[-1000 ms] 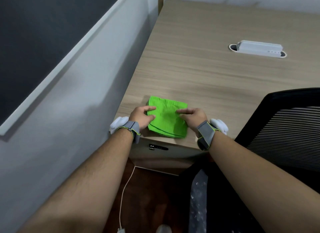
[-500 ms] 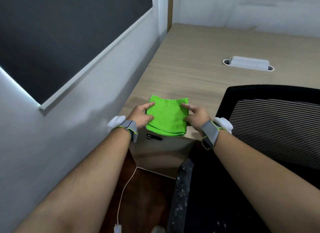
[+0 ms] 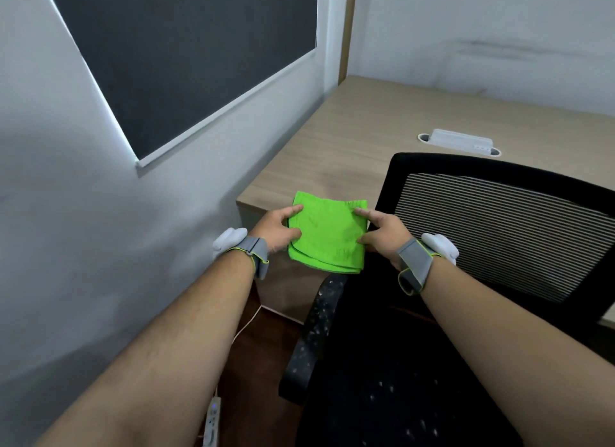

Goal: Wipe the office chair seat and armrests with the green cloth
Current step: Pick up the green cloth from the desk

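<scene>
A folded green cloth (image 3: 327,233) is held at the desk's near corner, its front half past the edge. My left hand (image 3: 276,228) pinches its left side and my right hand (image 3: 382,230) pinches its right side. Below and to the right stands the black office chair: its striped mesh back (image 3: 499,227) is against the desk and its dark seat (image 3: 399,380) lies under my right forearm. The chair's left armrest (image 3: 316,330), flecked with pale spots, sits just under the cloth. The right armrest is out of view.
The wooden desk (image 3: 349,140) runs back to a white wall and has a white cable box (image 3: 459,142) set in it. A grey wall with a dark panel (image 3: 186,53) closes off the left. A power strip (image 3: 213,420) and its cord lie on the brown floor.
Both hands have drawn the cloth toward me, from flat on the desk to partly off the corner. The view has pulled back, and the chair's back, seat and armrest have come into view.
</scene>
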The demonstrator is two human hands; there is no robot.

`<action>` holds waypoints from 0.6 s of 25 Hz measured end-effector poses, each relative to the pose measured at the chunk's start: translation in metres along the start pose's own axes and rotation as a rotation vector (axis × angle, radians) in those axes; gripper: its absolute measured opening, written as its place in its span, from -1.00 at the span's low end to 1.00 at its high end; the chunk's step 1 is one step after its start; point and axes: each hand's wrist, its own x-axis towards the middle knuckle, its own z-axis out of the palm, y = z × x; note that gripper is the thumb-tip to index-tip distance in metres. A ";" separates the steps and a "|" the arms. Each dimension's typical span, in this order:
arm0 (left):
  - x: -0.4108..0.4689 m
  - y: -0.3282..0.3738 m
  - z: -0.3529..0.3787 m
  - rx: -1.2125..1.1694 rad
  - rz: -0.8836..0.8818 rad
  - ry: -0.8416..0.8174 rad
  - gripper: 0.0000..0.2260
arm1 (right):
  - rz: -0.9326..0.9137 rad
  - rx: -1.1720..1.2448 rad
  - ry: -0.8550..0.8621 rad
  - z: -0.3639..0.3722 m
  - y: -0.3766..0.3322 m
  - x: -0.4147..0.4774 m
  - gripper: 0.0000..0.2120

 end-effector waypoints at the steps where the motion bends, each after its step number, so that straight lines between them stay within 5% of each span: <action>1: -0.003 -0.003 0.000 0.011 -0.006 -0.012 -0.45 | 0.032 0.076 -0.010 0.004 0.002 -0.005 -0.39; 15: 0.009 -0.079 0.024 0.147 -0.083 -0.259 -0.42 | 0.306 0.158 0.074 0.055 0.082 -0.010 -0.43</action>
